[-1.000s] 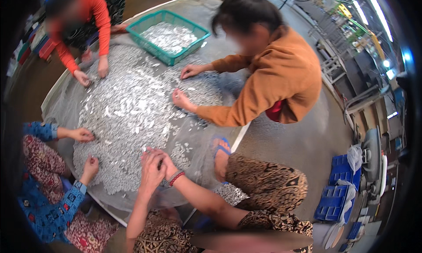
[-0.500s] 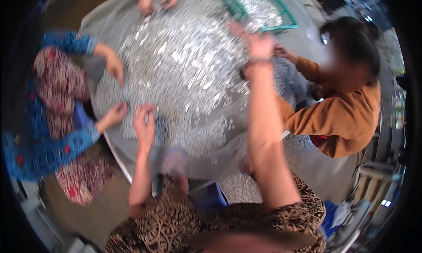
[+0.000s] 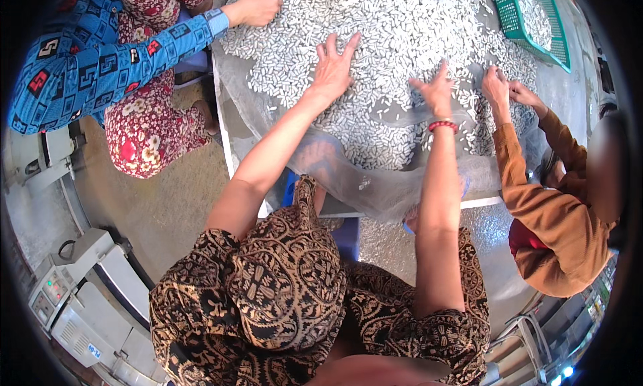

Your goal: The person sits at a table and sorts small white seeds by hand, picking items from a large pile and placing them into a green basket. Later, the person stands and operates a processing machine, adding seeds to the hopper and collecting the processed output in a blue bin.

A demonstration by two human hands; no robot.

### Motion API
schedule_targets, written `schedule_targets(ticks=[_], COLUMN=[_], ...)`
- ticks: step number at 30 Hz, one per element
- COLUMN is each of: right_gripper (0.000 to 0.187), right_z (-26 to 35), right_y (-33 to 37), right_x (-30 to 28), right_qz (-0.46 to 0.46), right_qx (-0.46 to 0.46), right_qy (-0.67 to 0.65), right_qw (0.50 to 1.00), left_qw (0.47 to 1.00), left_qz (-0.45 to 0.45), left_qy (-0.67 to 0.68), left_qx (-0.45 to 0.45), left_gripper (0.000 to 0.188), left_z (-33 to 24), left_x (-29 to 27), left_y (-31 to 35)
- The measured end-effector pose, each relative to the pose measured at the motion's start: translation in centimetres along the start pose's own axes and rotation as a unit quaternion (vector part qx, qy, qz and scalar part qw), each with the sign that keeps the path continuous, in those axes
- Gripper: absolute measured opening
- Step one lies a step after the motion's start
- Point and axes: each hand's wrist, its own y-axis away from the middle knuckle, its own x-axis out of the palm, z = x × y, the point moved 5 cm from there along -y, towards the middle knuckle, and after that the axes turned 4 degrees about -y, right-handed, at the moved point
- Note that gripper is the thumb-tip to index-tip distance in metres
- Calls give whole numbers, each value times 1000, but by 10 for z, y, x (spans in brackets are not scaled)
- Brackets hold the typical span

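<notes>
At far left a grey machine with lit indicators bears a small label in blue lettering. Right of it lies brownish floor, then a co-worker's patterned blue sleeve. Small silvery pieces cover much of the table, over a sheer sheet. The left hand is spread wide on them; the right hand likewise, fingers apart. Further right are a brown-sleeved co-worker's hands and a green basket holding more pieces.

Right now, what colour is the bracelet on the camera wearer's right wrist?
The bracelet is red, showing best in the current head view.
</notes>
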Motion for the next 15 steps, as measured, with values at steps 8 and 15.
schedule_targets(ticks=[8, 15], right_gripper=[85, 76], right_z=[20, 23], right_y=[70, 102], right_x=[55, 66], right_qz=[-34, 64], right_qx=[-47, 25], right_qy=[-54, -371], right_qw=[997, 926], left_qw=[996, 982], left_qz=[58, 133], left_qy=[-16, 104], left_qx=[59, 81], left_gripper=[90, 76], left_z=[-11, -7], left_x=[32, 47], left_y=[-6, 31])
